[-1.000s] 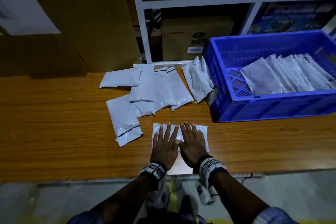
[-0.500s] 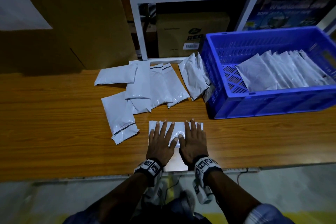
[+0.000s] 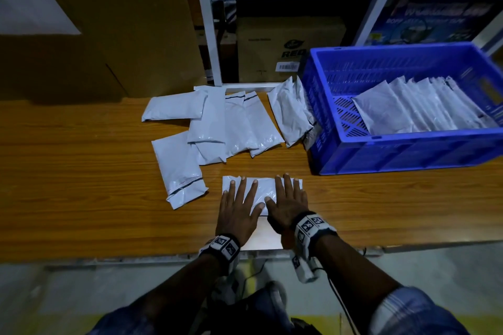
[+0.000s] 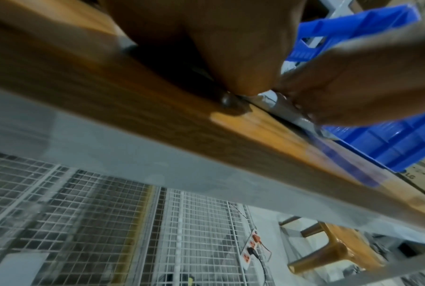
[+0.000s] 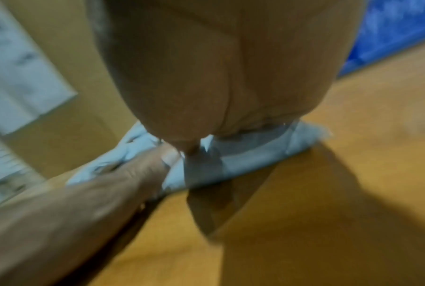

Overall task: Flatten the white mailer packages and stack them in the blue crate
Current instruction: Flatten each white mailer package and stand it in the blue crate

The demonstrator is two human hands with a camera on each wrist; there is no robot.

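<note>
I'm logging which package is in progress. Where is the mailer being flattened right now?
In the head view, the mailer lies near the wooden table's front edge, under the left hand and right hand, left of the blue crate.

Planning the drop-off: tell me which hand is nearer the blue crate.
Right. The right hand presses the mailer's crate-side half; the left hand presses the half farther from the blue crate.

Loose mailers (image 3: 217, 122) lie on the table (image 3: 81, 171) left of the crate (image 3: 408, 149) (which holds a leaning row of mailers (image 3: 424, 106)).
</note>
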